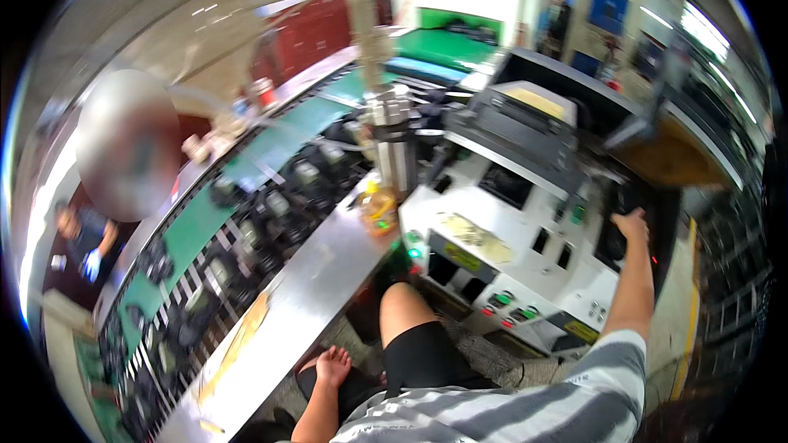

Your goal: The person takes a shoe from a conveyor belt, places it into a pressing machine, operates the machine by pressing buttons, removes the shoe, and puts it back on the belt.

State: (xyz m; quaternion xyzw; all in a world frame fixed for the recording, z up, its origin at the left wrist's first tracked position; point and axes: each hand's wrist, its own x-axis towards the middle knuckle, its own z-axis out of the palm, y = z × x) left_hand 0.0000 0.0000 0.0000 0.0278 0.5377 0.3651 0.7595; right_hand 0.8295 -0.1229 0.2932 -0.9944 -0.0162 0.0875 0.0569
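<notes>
Over at the far left a co-worker (80, 234) in a dark top stands beyond the line, a blue glove (93, 264) on one hand. Just above and to the right is a pale oval thing (127, 143), too blurred to make out. A green conveyor (185, 248) slants up from the lower left, and along its near side, on a slatted rack, sit many dark pieces (283, 213), close together in a row. Nearer runs a bare metal counter (308, 299), with a bottle of yellow liquid (378, 210) at its far end, beside a metal post (394, 143).

The person's left hand (333, 367) is down by the lap, below the counter's edge, its fingers loosely curled and partly spread — nothing shows in them. To the right of the knee stands a white machine (513, 254) with red and green buttons (506, 309) on its front and a dark grey hood (517, 135) across its top.

The right hand (634, 226) is stretched out to the machine's right side, over a black piece (610, 242) in a dark recess there. Its fingers are bent and close together, reaching leftward; whether they grip the piece or only touch it, I cannot tell. Past that arm, a yellow line (688, 312) crosses the floor.
</notes>
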